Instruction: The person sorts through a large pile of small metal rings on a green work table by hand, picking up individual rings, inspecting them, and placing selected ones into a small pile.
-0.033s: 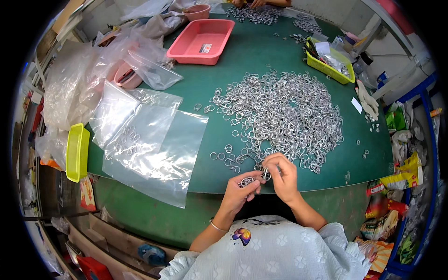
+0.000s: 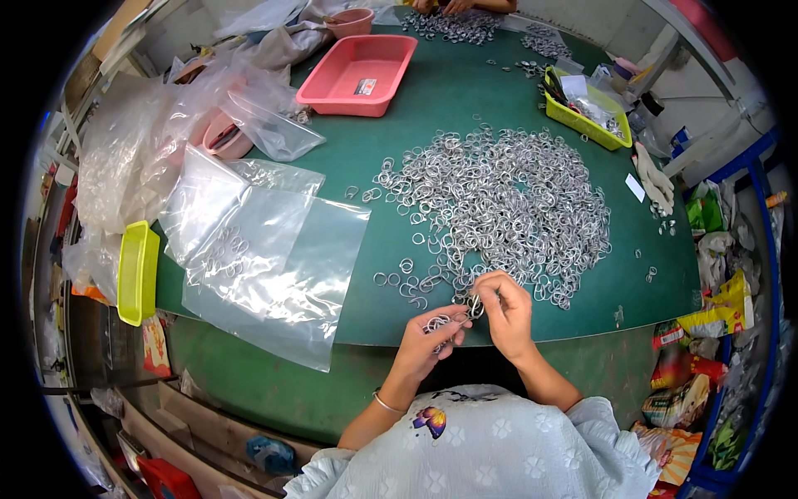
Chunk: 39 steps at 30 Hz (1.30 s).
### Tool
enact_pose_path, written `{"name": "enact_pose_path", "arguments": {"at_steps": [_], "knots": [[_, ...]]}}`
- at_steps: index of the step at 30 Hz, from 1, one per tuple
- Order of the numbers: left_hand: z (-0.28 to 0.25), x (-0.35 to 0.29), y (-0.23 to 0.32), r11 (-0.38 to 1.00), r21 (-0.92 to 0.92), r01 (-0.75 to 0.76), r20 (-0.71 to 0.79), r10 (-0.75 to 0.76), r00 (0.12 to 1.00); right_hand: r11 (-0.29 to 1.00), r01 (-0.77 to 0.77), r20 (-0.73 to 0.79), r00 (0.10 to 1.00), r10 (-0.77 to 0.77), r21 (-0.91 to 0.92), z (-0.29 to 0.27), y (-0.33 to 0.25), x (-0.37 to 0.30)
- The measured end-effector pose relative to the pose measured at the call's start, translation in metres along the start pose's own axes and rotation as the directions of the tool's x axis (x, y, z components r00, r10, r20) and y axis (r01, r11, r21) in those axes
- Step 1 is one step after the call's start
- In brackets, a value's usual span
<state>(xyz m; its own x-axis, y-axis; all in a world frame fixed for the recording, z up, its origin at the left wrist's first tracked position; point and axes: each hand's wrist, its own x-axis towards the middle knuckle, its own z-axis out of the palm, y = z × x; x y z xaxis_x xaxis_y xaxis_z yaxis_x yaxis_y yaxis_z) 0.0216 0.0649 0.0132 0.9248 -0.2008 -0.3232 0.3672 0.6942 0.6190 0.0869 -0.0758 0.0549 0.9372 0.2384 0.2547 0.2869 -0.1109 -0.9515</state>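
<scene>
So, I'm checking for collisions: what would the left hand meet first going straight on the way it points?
Likely the silvery rings at the right hand, though how far apart they are in depth is unclear.

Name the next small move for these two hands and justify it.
Probably ease the metal rings at the right hand's fingertips toward the left hand. The left hand already cradles a bunch of metal rings, its fingertips are close to the right hand's, and both hands are at the table's near edge, so only a slight shift seems needed.
</scene>
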Motion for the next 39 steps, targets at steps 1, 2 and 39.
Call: {"name": "enact_pose_path", "arguments": {"at_steps": [1, 2, 39], "knots": [[-0.002, 0.000, 0.001, 0.997, -0.069, 0.031, 0.025, -0.029, 0.999, 0.999, 0.010, 0.028, 1.000, -0.009, -0.030, -0.001, 0.000, 0.002], [0.000, 0.000, 0.003, 0.992, -0.120, 0.040, 0.034, -0.036, 0.999, 0.998, 0.020, 0.056, 0.998, -0.017, -0.060, -0.002, 0.000, 0.005], [-0.011, 0.138, 0.052, 0.955, -0.278, 0.098, 0.043, -0.089, 0.995, 0.758, 0.247, 0.317, 0.947, -0.056, -0.604, -0.049, 0.110, 0.194]]}}
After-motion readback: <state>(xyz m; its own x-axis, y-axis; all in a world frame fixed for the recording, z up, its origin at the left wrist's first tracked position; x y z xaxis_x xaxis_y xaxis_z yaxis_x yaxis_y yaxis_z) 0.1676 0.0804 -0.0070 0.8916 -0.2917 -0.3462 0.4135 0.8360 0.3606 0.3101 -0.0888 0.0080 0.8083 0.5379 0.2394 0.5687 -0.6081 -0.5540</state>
